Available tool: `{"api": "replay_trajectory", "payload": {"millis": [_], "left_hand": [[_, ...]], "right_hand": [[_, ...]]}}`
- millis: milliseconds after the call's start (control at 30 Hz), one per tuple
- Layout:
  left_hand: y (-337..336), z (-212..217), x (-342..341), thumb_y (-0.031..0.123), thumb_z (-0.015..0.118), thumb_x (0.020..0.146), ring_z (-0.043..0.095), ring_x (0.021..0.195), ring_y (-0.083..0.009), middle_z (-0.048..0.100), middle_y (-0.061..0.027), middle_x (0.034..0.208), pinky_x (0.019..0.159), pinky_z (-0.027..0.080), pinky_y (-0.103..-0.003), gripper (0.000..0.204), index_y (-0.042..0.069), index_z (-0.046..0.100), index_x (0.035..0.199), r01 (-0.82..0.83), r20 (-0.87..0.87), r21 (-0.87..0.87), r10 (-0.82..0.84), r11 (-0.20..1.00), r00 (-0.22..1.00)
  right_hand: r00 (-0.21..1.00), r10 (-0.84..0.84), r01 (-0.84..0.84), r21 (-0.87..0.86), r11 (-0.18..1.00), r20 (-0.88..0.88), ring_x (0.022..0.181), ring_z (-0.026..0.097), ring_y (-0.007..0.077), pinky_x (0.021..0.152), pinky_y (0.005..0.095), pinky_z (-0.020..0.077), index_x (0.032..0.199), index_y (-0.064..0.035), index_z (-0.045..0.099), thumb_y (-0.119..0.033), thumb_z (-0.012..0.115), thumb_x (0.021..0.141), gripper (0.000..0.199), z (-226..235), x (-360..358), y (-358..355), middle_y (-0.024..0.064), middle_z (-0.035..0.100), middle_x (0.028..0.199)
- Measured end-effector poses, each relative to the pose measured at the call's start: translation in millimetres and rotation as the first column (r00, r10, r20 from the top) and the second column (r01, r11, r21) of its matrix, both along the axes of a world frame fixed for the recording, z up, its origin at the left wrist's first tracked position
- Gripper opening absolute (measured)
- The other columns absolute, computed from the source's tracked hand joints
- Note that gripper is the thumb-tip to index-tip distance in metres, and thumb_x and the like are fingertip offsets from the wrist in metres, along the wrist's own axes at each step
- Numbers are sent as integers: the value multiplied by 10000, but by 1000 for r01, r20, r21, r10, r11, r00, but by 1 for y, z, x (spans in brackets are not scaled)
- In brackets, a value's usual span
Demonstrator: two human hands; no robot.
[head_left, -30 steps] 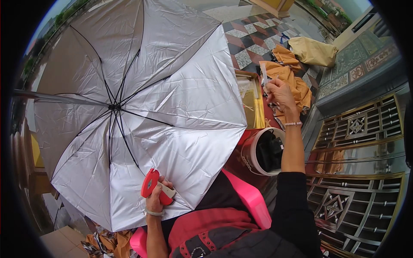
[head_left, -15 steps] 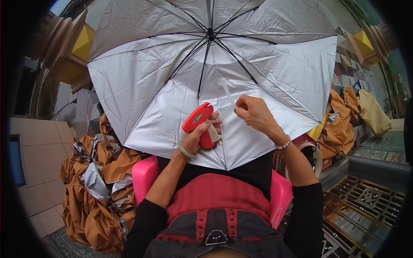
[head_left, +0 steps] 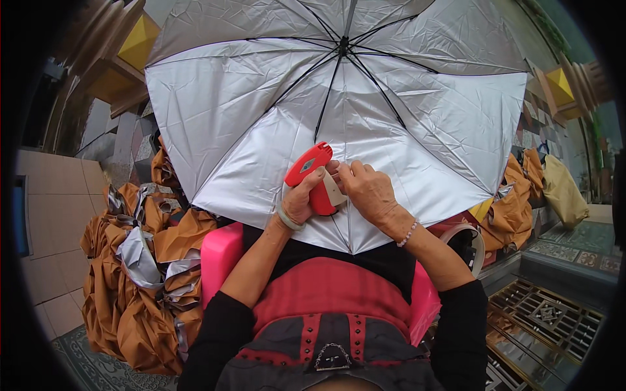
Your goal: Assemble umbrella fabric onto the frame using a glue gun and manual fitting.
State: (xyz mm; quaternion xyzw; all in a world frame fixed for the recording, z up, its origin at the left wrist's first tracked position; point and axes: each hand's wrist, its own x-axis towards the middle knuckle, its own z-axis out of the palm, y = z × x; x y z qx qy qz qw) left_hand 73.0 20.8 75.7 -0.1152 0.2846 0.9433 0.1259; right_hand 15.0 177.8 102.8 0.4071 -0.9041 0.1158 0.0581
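Hand tool in left hand over open umbrella, tiled area

Open umbrella (head_left: pixel 261 91), silver lining up, spread across the lap as work surface; near edge over black trousers (head_left: pixel 277 251). Person sits on pink chair (head_left: pixel 222 257). Left: pale wall tiles (head_left: pixel 62 244), patterned floor (head_left: pixel 85 355), heap of crumpled orange-brown fabric (head_left: pixel 124 313) with silver patches. Right: smaller orange-brown heap (head_left: pixel 505 218), yellowish bag (head_left: pixel 566 189), bucket (head_left: pixel 481 251), metal grille (head_left: pixel 554 319). Yellow-faced pillars (head_left: pixel 138 42) both sides.

Red-and-cream hand tool (head_left: pixel 308 164) sits above the umbrella's near panel, roughly mid-view. Red head's long axis runs diagonal, lower left to upper right; notched nose points up-right, away from the body. Red lower part slants down toward the lap, cream lever on its right side. Umbrella shaft (head_left: pixel 352 16) runs from hub to top edge, away from person.

Hands: left hand (head_left: pixel 298 203) wraps the tool, thumb across it. Right hand (head_left: pixel 372 192) just beside, fingers bent, tips pinched together; can't tell if anything's between them.
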Motion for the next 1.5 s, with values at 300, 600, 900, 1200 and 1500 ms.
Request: {"api": "replay_trajectory", "payload": {"millis": [300, 600, 900, 1200, 1500], "left_hand": [[3, 4, -1, 244, 537, 889, 586, 951, -176, 580, -83, 1095, 835, 483, -338, 370, 32, 493, 1189, 44, -9, -152, -46, 987, 999], [7, 1, 1, 187, 544, 876, 584, 944, -160, 580, -79, 1066, 822, 479, -314, 394, -6, 474, 1213, 34, -143, -316, -83, 948, 986], [11, -1, 4, 47, 613, 803, 582, 826, -157, 594, -71, 964, 716, 460, -283, 324, 8, 526, 1114, -306, -389, -893, -224, 329, 894], [16, -5, -1, 55, 651, 739, 583, 779, -289, 560, -130, 898, 682, 474, -332, 361, 9, 541, 1079, -450, -502, -862, -275, 233, 820], [17, -10, 0, 46, 653, 729, 582, 756, -283, 555, -127, 887, 658, 474, -333, 370, 13, 535, 1079, -446, -497, -865, -279, 229, 821]], "right_hand": [[942, -9, 123, -321, 939, 336, 588, 567, 170, 452, 282, 434, 928, -33, 603, -140, 619, 774, 187, -4, -5, 4, 67, 560, 694], [301, 1, 450, -143, 882, 954, 449, 461, 87, 406, 250, 395, 882, 22, 610, -146, 592, 836, 175, 2, -17, 13, 27, 541, 619], [264, 251, 720, -364, 591, 931, 547, 549, 82, 519, 231, 508, 893, 6, 599, -152, 627, 837, 170, 56, -46, 36, 34, 576, 700], [441, 252, 555, -482, 678, 861, 546, 519, 67, 503, 203, 459, 873, 18, 604, -145, 647, 835, 172, 58, -33, 22, 27, 569, 673], [502, 215, 516, -489, 704, 838, 568, 506, 58, 513, 201, 422, 852, 20, 611, -140, 651, 831, 166, 54, -28, 19, 22, 571, 667]]}}
